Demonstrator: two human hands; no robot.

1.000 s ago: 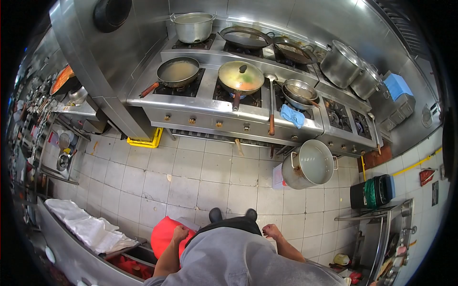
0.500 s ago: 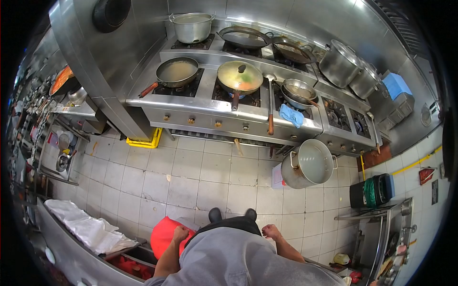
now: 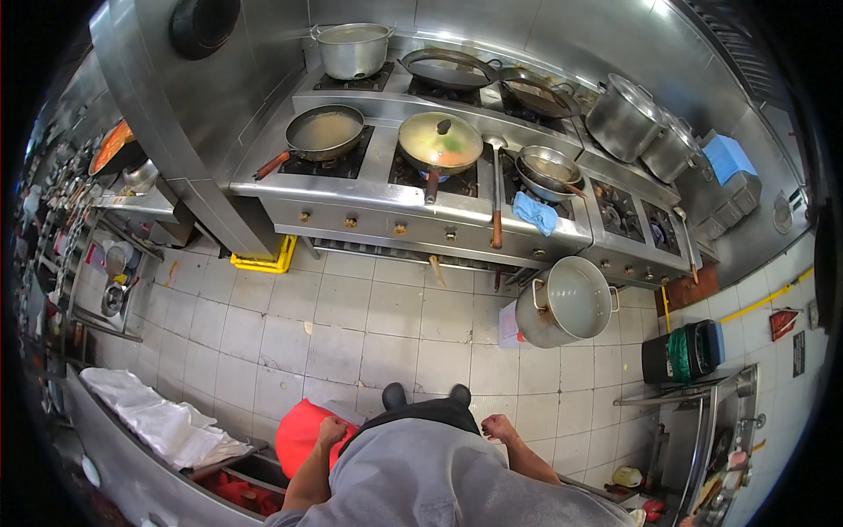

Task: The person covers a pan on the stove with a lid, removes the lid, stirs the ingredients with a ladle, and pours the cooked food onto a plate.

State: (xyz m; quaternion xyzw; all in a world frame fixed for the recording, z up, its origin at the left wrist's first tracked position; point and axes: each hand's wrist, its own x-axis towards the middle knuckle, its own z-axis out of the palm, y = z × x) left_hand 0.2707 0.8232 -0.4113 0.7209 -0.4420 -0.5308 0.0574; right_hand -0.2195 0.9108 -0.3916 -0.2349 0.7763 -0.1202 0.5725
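Observation:
My left hand (image 3: 332,430) hangs at my side in a loose fist, in front of a red bag or cloth (image 3: 297,436). On the other side, my right hand (image 3: 498,428) is curled closed over the tiled floor, with nothing seen in it. Ahead is the stove (image 3: 369,204), well beyond both hands. On its front burners are a frying pan of cloudy liquid (image 3: 327,132), a pan under a glass lid (image 3: 441,143) with food showing through, and a stacked pan and strainer (image 3: 549,167). A long-handled wok spatula (image 3: 497,189) lies between them.
A large pot (image 3: 575,299) of liquid stands low before the stove's right part. A blue cloth (image 3: 534,213) hangs over the stove edge. Several pots and woks line the back. At right are a black bin (image 3: 680,351) and metal shelving; a white cloth (image 3: 158,417) lies at left.
The whole view has shifted very slightly. Both hands keep their place and their curled shape, and the pans on the stove have not moved.

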